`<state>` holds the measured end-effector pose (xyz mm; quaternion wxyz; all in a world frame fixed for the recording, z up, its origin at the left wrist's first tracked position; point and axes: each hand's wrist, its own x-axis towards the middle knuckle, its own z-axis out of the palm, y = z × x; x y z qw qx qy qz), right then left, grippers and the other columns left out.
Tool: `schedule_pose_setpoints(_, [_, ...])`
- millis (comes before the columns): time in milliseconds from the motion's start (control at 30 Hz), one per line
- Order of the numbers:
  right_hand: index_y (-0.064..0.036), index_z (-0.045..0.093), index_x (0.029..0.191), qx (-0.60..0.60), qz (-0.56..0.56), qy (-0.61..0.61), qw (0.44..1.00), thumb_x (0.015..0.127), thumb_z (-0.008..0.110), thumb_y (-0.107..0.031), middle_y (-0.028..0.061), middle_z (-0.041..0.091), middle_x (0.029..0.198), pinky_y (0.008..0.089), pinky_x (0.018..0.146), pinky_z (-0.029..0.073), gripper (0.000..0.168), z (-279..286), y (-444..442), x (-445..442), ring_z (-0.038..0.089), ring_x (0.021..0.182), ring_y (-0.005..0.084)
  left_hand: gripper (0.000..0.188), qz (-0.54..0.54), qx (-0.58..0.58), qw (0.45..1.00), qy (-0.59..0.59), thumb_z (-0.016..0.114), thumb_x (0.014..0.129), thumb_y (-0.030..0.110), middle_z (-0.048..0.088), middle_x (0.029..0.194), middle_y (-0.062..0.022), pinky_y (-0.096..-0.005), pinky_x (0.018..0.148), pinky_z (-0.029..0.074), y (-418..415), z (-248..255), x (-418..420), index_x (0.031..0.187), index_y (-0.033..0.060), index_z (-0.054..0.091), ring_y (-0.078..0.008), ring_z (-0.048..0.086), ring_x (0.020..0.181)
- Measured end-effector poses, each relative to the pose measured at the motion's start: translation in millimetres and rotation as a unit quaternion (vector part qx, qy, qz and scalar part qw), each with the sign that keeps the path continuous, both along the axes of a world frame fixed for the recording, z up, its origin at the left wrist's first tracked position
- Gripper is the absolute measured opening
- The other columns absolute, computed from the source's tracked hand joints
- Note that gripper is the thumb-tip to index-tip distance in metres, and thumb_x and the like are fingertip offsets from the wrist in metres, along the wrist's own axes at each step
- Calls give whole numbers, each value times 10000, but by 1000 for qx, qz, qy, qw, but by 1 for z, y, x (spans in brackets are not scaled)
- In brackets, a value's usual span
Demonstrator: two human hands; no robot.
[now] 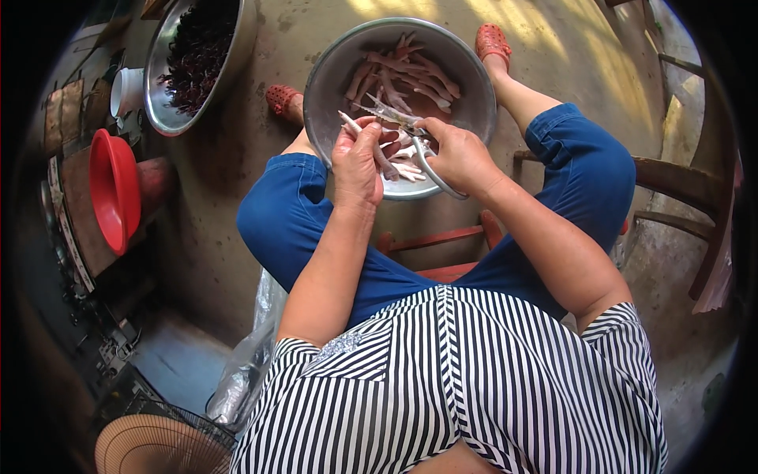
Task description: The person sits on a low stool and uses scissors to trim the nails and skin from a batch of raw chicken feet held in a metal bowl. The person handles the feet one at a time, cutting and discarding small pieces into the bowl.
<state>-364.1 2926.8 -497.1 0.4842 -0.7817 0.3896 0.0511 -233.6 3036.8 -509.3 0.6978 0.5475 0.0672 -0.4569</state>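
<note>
Between my knees stands a large metal basin (320, 77) with many chicken feet (414, 68) heaped at its far side. Whiter pieces of feet (408, 169) lie at its near side. Over the basin, my left hand (358, 157) grips a single chicken foot (350, 122) between thumb and fingers, its tip pointing up and left. My right hand (459, 151) is closed around the handles of metal scissors (423, 155). The scissor blades point left, spread apart, just above the held foot. My right fingers partly cover the pivot and handles.
At the upper left, a second metal basin (228, 89) holds a dark, curly mass. Beside it are a white container (127, 92) and a red plastic basin (115, 192). A red stool (441, 238) shows between my legs, a wooden chair (675, 183) at right, a fan (160, 444) at lower left.
</note>
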Motion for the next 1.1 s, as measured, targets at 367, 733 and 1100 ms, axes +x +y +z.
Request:
schedule_pose_setpoints(367, [-104,642,1113,-7,18,0,1000,787,665,-306,194,693,914,474,782,515,384,-1,3,0,662,890,378,157,-8,27,999,-30,560,916,33,667,932,-100,-373,670,587,0,-8,0,1064,84,542,-227,683,804])
schedule_pose_setpoints(733, [-106,625,1178,-64,16,-3,998,779,681,-275,176,690,861,440,755,512,437,-5,8,-3,670,846,355,141,23,39,997,-63,585,884,-4,648,871,-87,-296,604,583,-6,-4,-9,1004,49,534,-183,678,679])
schedule_pose_setpoints(1100, [-129,710,1062,-12,42,36,998,776,683,-354,183,697,884,454,793,528,364,-13,2,-7,670,877,362,117,-27,85,994,-69,644,901,52,653,821,-60,-235,546,538,-4,-12,-12,985,51,562,-136,669,670])
